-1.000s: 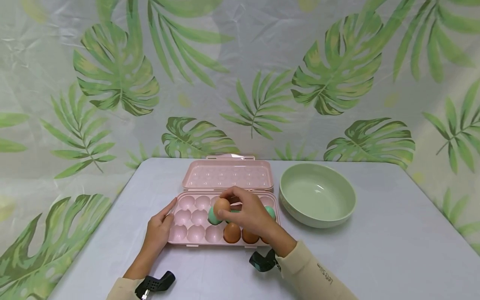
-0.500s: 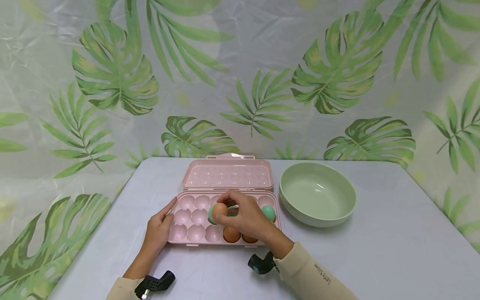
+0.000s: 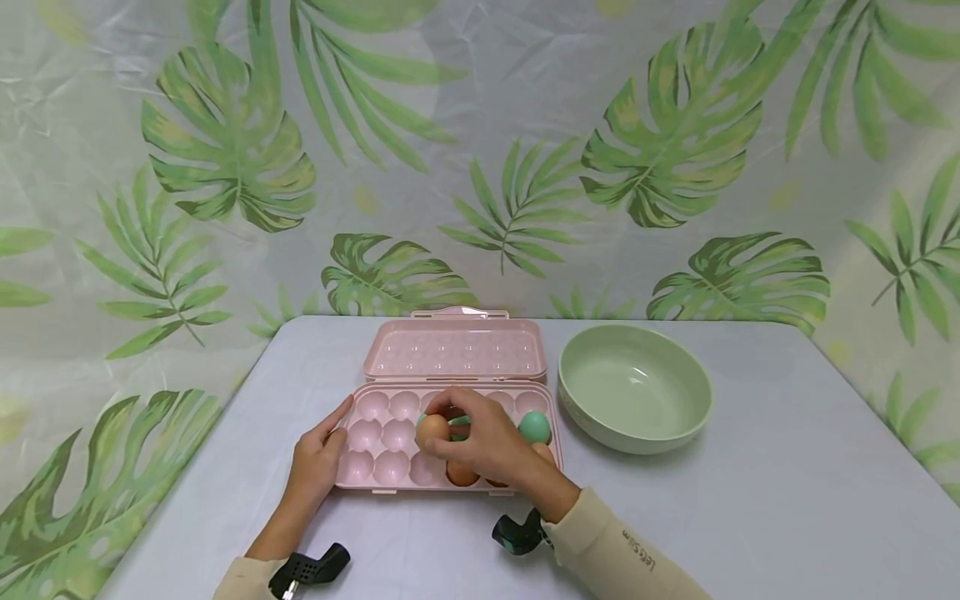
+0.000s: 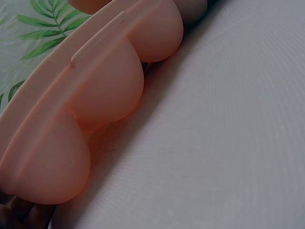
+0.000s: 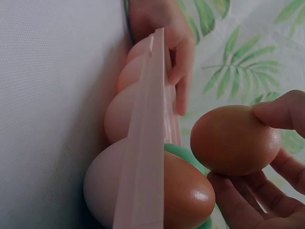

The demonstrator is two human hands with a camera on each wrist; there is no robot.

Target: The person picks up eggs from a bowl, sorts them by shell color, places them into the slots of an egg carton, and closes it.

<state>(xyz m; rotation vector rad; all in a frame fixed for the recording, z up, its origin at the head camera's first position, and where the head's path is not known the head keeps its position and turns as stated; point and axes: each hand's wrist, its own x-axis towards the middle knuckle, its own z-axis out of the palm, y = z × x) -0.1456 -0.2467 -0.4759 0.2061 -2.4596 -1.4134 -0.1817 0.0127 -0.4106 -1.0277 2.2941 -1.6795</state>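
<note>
My right hand (image 3: 483, 437) pinches a brown egg (image 3: 432, 432) between thumb and fingertips, just above the pink egg tray (image 3: 375, 483). In the right wrist view this egg (image 5: 236, 140) is clear of the tray's rim, and another brown egg (image 5: 188, 191) sits in the tray. At the tray's left end my left hand (image 3: 318, 454) grips the edge, thumb on top. Some of its fingers (image 4: 24, 212) show beneath the tray in the left wrist view. A green egg (image 3: 534, 427) rests at the tray's right. Further green and brown eggs are partly hidden by my right hand.
The tray's open lid (image 3: 455, 348) lies flat behind it. A large pale green bowl (image 3: 633, 392) stands to the right of the tray. White cloth covers the table (image 3: 787, 483), and a leaf-patterned curtain (image 3: 525, 108) hangs behind.
My right hand has shifted slightly left and toward me with the brown egg, uncovering more of the green egg at the right. The left hand and tray stay put.
</note>
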